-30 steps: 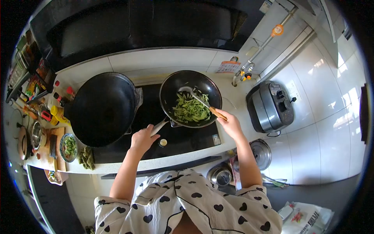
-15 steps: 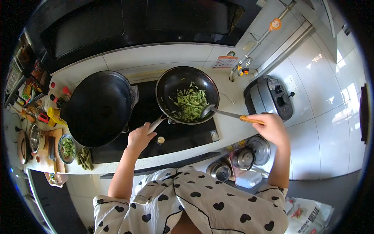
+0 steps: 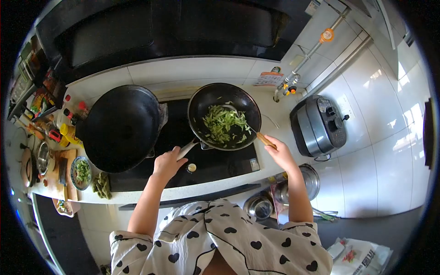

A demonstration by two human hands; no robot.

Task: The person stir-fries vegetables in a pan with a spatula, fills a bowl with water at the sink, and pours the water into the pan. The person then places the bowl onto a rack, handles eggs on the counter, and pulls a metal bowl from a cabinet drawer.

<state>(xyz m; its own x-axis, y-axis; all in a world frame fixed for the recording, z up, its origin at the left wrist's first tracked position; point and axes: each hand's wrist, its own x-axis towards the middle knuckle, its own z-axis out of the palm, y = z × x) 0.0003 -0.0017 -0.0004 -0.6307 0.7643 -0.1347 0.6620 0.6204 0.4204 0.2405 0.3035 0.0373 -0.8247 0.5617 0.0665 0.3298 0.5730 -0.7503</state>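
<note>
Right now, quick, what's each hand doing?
Left hand: closed around the wok handle.
Right hand: closed on the wooden handle of the cooking utensil.

The large black metal wok (image 3: 121,130) has a matt, slightly rough surface. The smaller black metal wok (image 3: 200,103) is smooth and shiny inside. The black flat cooktop (image 3: 220,169) looks glossy like glass. The brown cutting board (image 3: 72,176) seems wooden, with a matt finish.

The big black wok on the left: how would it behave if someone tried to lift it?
The wok looks stiff and probably heavy, being wide and dark like iron. Its rounded, bowl-like shape suggests it might rock or tip if lifted from one side.
</note>
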